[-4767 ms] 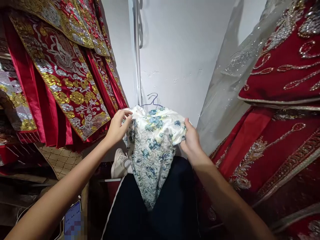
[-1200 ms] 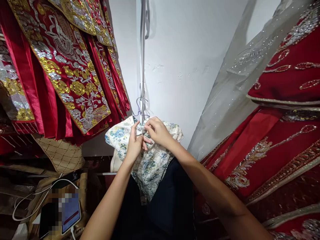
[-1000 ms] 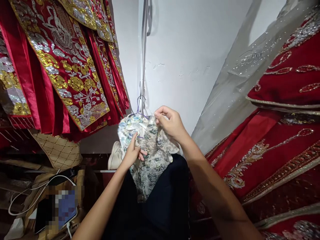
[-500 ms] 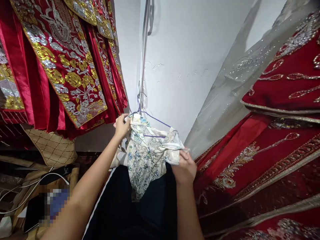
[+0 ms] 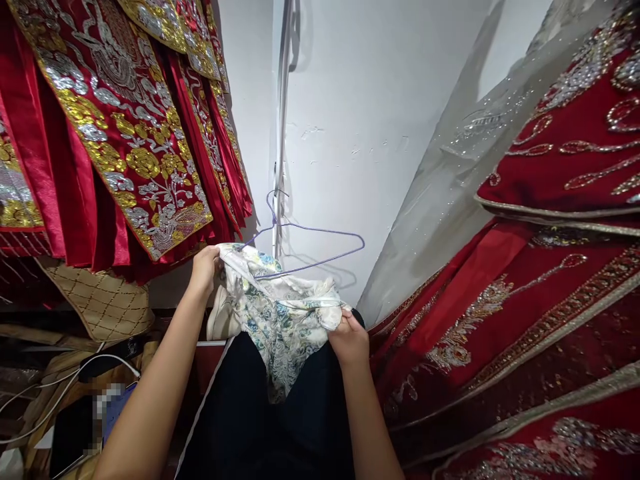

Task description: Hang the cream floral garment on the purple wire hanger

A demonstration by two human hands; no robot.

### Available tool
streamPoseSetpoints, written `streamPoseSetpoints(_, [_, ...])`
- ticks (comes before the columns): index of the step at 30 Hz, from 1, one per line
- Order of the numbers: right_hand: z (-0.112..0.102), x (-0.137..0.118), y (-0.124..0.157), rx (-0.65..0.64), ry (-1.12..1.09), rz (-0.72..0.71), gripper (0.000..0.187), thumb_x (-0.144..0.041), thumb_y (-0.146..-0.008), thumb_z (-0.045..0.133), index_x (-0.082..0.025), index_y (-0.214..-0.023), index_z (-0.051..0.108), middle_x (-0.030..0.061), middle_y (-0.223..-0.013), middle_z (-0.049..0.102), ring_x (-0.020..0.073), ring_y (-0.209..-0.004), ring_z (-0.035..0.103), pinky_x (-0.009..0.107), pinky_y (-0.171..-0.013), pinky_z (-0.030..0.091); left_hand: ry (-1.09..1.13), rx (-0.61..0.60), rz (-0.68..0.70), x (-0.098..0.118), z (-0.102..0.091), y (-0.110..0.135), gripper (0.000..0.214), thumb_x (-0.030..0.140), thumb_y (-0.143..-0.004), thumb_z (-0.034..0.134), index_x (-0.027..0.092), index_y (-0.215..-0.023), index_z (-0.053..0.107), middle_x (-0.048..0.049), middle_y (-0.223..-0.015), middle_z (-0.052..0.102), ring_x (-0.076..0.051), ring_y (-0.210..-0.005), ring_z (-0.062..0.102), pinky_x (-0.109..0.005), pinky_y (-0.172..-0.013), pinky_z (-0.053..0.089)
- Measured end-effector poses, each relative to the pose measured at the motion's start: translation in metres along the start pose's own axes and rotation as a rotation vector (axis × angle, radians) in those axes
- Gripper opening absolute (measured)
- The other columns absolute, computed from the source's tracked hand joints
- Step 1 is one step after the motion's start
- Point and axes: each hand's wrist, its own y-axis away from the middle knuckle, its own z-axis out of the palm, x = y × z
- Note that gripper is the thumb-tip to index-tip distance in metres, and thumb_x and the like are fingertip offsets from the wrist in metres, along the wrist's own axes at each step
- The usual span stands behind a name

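While gripped at both ends, blue-floral white garment (image 5: 280, 320) sags crumpled.

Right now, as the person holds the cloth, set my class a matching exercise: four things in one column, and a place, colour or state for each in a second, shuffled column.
Column A
1. wire hanger
2. floral garment
3. embroidered robes
4. white shoe

Column B
a. red with gold and silver, hanging at the upper left
b. purple, its right end bare above the cloth
c. gripped by the left hand and the right hand
d. low down, just below the left hand, beside the cloth

Pairs: 1-b, 2-c, 3-a, 4-d
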Motion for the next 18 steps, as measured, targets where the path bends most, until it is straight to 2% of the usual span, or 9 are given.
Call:
streamPoseSetpoints(3, [-0.005, 0.014, 0.0, 0.037, 0.108, 0.067, 0.015, -0.022, -0.079, 0.061, -0.024, -0.072, 0.048, -0.0035, -0.066, 0.056, 0.0159, -0.063, 0.061, 0.031, -0.067, 0.053, 0.155, 0.002, -0.168, -0.007, -0.021, 0.017, 0.007, 0.019, -0.077, 0.052, 0.014, -0.079, 0.058, -0.0051, -0.068, 0.062, -0.016, -0.062, 0.063, -0.028, -0.061, 0.053])
streamPoseSetpoints(5, [0.0, 0.021, 0.003, 0.042, 0.21, 0.097, 0.011, -0.028, -0.078, 0.065, -0.025, -0.079, 0.054, -0.0012, -0.073, 0.063, 0.0172, -0.069, 0.064, 0.03, -0.065, 0.053, 0.37, 0.079, -0.274, -0.013, -0.04, 0.039, 0.016, 0.013, -0.08, 0.046, 0.013, -0.087, 0.061, -0.0079, -0.073, 0.067, -0.018, -0.072, 0.068, -0.029, -0.07, 0.057])
streamPoseSetpoints(6, [0.004, 0.024, 0.005, 0.049, 0.262, 0.082, 0.013, -0.03, -0.078, 0.066, -0.025, -0.087, 0.058, 0.0005, -0.081, 0.067, 0.0181, -0.076, 0.066, 0.03, -0.067, 0.053, 0.5, 0.14, -0.316, -0.015, -0.05, 0.053, 0.023, 0.011, -0.081, 0.043, 0.012, -0.093, 0.062, -0.0086, -0.075, 0.069, -0.018, -0.076, 0.069, -0.029, -0.074, 0.057])
streamPoseSetpoints(8, [0.015, 0.029, 0.01, 0.088, 0.398, -0.013, 0.035, -0.034, -0.076, 0.069, -0.028, -0.109, 0.059, 0.003, -0.098, 0.071, 0.0196, -0.089, 0.068, 0.031, -0.074, 0.052, 0.678, 0.256, -0.341, -0.011, -0.068, 0.081, 0.032, 0.011, -0.084, 0.041, 0.01, -0.107, 0.064, -0.0093, -0.082, 0.072, -0.018, -0.083, 0.07, -0.03, -0.08, 0.058])
streamPoseSetpoints(10, [0.029, 0.032, 0.017, 0.141, 0.588, -0.143, 0.048, -0.035, -0.074, 0.071, -0.029, -0.12, 0.058, 0.0033, -0.107, 0.071, 0.0197, -0.094, 0.066, 0.032, -0.08, 0.05, 0.737, 0.272, -0.345, 0.006, -0.076, 0.108, 0.037, 0.014, -0.087, 0.041, 0.009, -0.116, 0.063, -0.0108, -0.091, 0.074, -0.021, -0.089, 0.07, -0.035, -0.086, 0.057])
streamPoseSetpoints(12, [0.045, 0.036, 0.028, 0.119, 0.789, -0.22, 0.037, -0.039, -0.076, 0.07, -0.025, -0.11, 0.066, 0.0038, -0.103, 0.072, 0.0188, -0.089, 0.064, 0.03, -0.078, 0.047, 0.776, 0.166, -0.315, 0.03, -0.071, 0.13, 0.04, 0.019, -0.088, 0.042, 0.009, -0.121, 0.062, -0.0136, -0.106, 0.073, -0.024, -0.098, 0.068, -0.039, -0.093, 0.054])
streamPoseSetpoints(13, [0.053, 0.039, 0.035, 0.035, 0.863, -0.199, 0.03, -0.041, -0.078, 0.068, -0.022, -0.101, 0.07, 0.0051, -0.1, 0.073, 0.0185, -0.086, 0.063, 0.03, -0.077, 0.046, 0.775, 0.121, -0.279, 0.043, -0.064, 0.141, 0.04, 0.02, -0.089, 0.044, 0.008, -0.121, 0.063, -0.0143, -0.113, 0.071, -0.024, -0.102, 0.067, -0.038, -0.095, 0.052])
streamPoseSetpoints(16, [0.075, 0.049, 0.058, -0.395, 0.867, 0.126, 0.042, -0.053, -0.088, 0.057, -0.014, -0.09, 0.074, 0.0109, -0.091, 0.073, 0.0206, -0.083, 0.064, 0.032, -0.078, 0.047, 0.624, -0.07, -0.219, 0.067, -0.026, 0.18, 0.035, 0.025, -0.09, 0.05, 0.011, -0.118, 0.066, -0.0129, -0.127, 0.065, -0.023, -0.11, 0.062, -0.034, -0.096, 0.05])
streamPoseSetpoints(18, [0.083, 0.055, 0.068, -0.512, 0.724, 0.304, 0.052, -0.061, -0.088, 0.055, -0.013, -0.097, 0.073, 0.0113, -0.089, 0.073, 0.0225, -0.086, 0.065, 0.035, -0.081, 0.049, 0.409, -0.263, -0.14, 0.067, 0.004, 0.212, 0.032, 0.032, -0.09, 0.054, 0.015, -0.113, 0.068, -0.0115, -0.124, 0.066, -0.026, -0.111, 0.06, -0.035, -0.094, 0.049])
